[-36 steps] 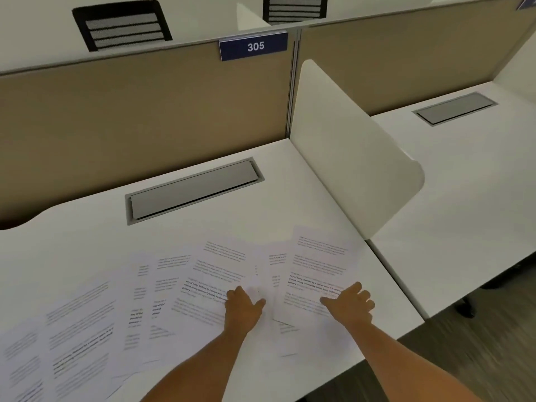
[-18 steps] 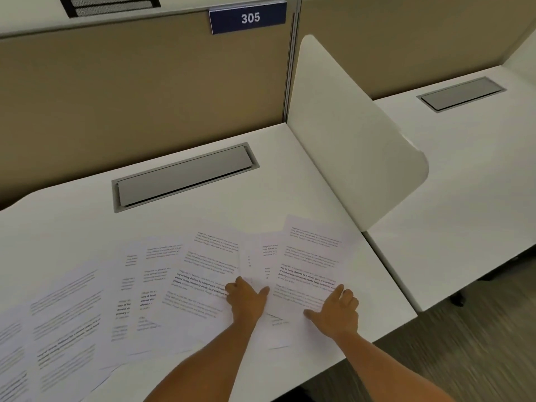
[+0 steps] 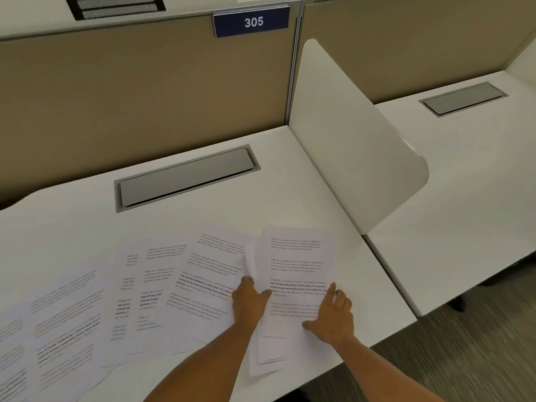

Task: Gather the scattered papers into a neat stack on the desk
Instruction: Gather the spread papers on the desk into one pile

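Observation:
Several printed sheets lie fanned across the near half of the white desk [image 3: 87, 227]. A small pile of sheets [image 3: 293, 256] sits at the right end, its top page nearly straight. My right hand [image 3: 330, 314] rests flat on that page's lower right part, fingers spread. My left hand [image 3: 251, 300] presses at the pile's left edge, where one sheet's edge curls up over the neighbouring page [image 3: 208, 274]. More overlapping pages [image 3: 58, 309] spread away to the left, out to the frame's edge.
A grey cable hatch [image 3: 185, 178] is set into the desk behind the papers. A white divider panel [image 3: 348, 146] stands along the desk's right side, with a second desk [image 3: 470, 175] beyond it. A tan partition with a "305" sign [image 3: 251, 22] closes the back.
The rightmost sheet has slid left and turned straighter, now lying over the sheets beside it. Both hands have moved with it, and a sheet edge has lifted at my left hand.

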{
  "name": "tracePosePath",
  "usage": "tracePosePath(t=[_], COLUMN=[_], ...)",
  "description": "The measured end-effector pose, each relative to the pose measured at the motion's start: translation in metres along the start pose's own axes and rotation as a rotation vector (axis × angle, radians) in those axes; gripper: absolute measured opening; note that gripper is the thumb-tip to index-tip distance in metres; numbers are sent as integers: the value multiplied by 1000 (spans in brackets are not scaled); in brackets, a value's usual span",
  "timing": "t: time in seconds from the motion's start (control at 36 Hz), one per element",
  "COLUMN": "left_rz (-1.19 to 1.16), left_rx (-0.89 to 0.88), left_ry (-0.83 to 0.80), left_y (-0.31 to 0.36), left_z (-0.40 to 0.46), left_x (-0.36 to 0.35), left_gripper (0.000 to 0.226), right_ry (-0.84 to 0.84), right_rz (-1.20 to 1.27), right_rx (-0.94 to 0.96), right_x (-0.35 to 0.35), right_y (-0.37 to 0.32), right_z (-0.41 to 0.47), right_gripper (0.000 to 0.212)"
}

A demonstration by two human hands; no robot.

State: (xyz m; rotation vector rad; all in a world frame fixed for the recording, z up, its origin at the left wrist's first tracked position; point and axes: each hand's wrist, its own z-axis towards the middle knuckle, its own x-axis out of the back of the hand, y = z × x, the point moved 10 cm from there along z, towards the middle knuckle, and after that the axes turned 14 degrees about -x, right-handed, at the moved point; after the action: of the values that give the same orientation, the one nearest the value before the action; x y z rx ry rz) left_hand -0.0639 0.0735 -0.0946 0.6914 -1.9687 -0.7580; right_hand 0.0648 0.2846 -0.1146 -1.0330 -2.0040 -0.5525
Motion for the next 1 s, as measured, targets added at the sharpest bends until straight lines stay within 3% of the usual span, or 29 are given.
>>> tracePosePath(t=[0.14,0.33,0.47,0.58,0.67,0.75,0.81,1.0], left_rz=[-110,-207,-345,-452,-530,-620,-673,-917], left_rx=[-40,-44,-113,-171,-210,-227,-225,-223], left_ry=[-41,-4,-42,-118,-204,-274,-310,-544], left_y=[5,5,14,33,50,65,73,99], left_z=[0,-1,-4,-7,-10,-15,-18,-39], left_x=[-8,-4,3,10,14,22,31,54], left_gripper=[47,59,54,46,50,60,65,66], right_ry=[-2,-7,30,-22,-196,-578,-806,-978], right_rz=[-8,93,538,816,1079,1365,1423,1447], right_rx=[25,27,-33,-130,-156,-184,-134,-105], right_x=[-4,-5,16,21,13,-5,-11,-14], right_y=[0,2,11,20,16,1,-12,-39], right_z=[-3,-9,-13,-12,-11,-17,-27,-47], right_gripper=[128,118,93,93,93,91,90,101])
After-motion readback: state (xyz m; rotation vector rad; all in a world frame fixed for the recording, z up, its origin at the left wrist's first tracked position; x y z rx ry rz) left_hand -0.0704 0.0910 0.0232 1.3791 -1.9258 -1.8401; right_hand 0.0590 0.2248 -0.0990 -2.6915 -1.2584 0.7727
